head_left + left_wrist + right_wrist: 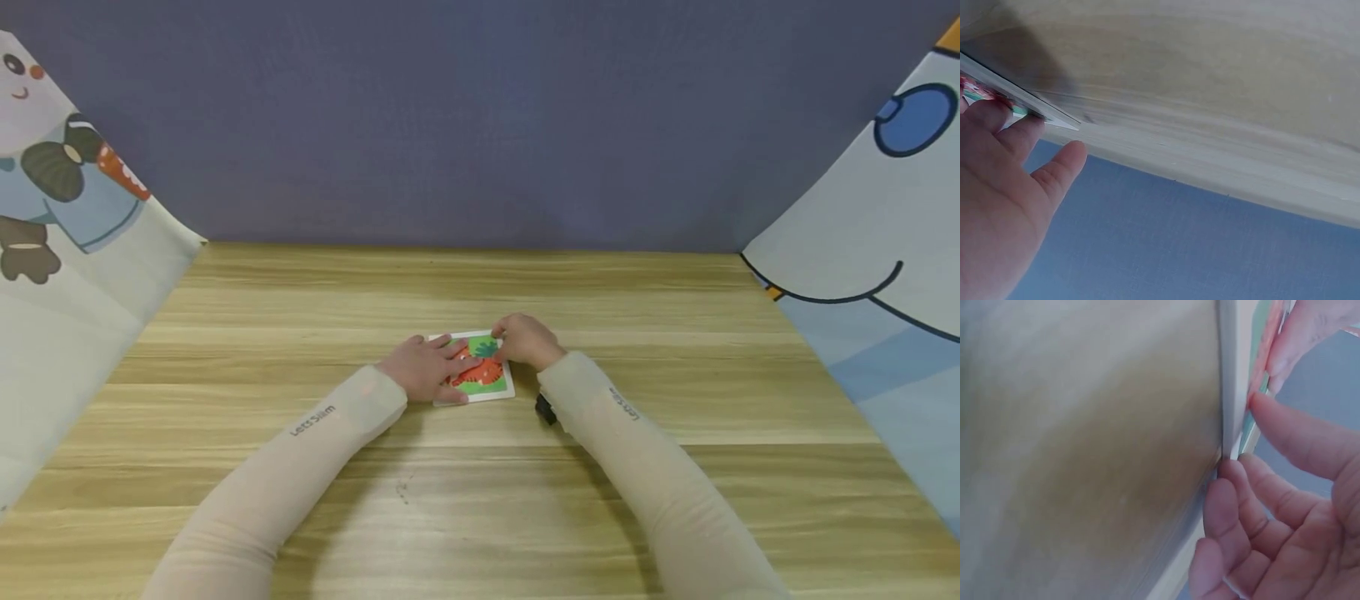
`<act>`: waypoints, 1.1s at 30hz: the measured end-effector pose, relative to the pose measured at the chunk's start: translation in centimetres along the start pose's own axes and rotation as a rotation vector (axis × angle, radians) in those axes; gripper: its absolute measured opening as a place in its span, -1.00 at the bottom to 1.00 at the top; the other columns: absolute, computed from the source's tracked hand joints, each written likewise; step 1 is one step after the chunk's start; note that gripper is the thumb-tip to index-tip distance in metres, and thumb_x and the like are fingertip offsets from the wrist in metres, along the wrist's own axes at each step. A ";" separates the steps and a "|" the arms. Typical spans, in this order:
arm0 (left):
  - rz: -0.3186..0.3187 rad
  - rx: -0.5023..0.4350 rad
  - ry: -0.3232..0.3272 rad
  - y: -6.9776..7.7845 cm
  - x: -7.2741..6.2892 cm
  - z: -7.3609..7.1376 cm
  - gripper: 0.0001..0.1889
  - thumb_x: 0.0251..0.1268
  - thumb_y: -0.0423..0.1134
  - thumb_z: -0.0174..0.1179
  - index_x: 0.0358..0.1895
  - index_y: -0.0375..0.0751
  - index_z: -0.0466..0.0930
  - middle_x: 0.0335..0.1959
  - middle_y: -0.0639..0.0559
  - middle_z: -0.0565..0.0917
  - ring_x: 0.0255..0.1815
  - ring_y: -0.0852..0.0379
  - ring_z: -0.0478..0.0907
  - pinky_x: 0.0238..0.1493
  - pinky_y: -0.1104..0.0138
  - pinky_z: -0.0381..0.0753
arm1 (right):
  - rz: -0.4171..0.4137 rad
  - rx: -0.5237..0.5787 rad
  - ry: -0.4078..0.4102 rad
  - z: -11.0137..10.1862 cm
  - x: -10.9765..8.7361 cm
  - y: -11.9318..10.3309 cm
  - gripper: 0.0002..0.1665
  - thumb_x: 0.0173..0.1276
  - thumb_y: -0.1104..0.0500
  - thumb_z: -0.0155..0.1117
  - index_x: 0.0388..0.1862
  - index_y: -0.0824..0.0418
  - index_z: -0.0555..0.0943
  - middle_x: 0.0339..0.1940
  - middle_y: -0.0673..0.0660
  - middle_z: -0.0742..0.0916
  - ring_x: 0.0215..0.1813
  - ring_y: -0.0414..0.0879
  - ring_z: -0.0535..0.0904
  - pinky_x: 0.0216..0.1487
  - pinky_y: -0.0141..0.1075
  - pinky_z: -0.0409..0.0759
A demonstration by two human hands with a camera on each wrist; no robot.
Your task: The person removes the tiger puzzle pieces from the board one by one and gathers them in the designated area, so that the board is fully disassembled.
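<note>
The dinosaur picture board (487,377) lies on the bench (480,517), between the two hands. The left hand (422,368) rests on it with fingers spread and extended, not grasping; the right hand (527,342) pinches its far right corner between thumb and bent fingers. I judge the board to be light and stiff, perhaps slippery on its printed face, so the white rim seems the best place for holding.
</note>
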State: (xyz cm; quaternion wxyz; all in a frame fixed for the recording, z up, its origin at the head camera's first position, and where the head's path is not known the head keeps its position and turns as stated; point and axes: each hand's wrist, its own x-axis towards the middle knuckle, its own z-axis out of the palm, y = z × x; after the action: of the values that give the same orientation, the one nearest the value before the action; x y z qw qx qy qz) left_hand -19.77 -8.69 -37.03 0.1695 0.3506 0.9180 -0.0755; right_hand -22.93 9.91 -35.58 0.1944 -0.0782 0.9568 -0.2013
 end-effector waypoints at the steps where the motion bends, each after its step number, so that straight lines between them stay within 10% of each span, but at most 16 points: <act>1: -0.001 0.003 0.003 0.0 0.0 0.0 -0.25 0.31 0.35 -0.09 0.51 0.19 0.07 0.53 0.00 0.05 0.51 -0.08 -0.01 0.35 -0.06 0.18 | -0.005 -0.001 -0.001 0.0 0.0 -0.1 -0.50 0.20 0.22 0.38 0.15 0.22 0.60 0.20 0.12 0.61 0.13 0.02 0.52 0.13 -0.12 0.49; 33: -0.008 0.047 0.001 0.0 -0.1 0.1 -0.27 0.32 0.35 -0.11 0.52 0.22 0.06 0.53 0.01 0.05 0.50 -0.07 0.03 0.33 -0.09 0.22 | -0.042 0.190 0.086 0.1 0.9 0.5 -0.71 0.21 0.26 0.33 -0.11 0.39 0.65 -0.10 0.23 0.70 -0.11 0.03 0.57 -0.05 -0.20 0.55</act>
State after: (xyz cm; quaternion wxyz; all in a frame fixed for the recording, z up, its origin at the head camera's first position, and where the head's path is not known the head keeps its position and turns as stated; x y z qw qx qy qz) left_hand -19.69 -8.75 -37.08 0.1602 0.3508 0.9175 -0.0976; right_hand -23.73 10.10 -36.19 0.1554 -0.0705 0.9390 -0.2985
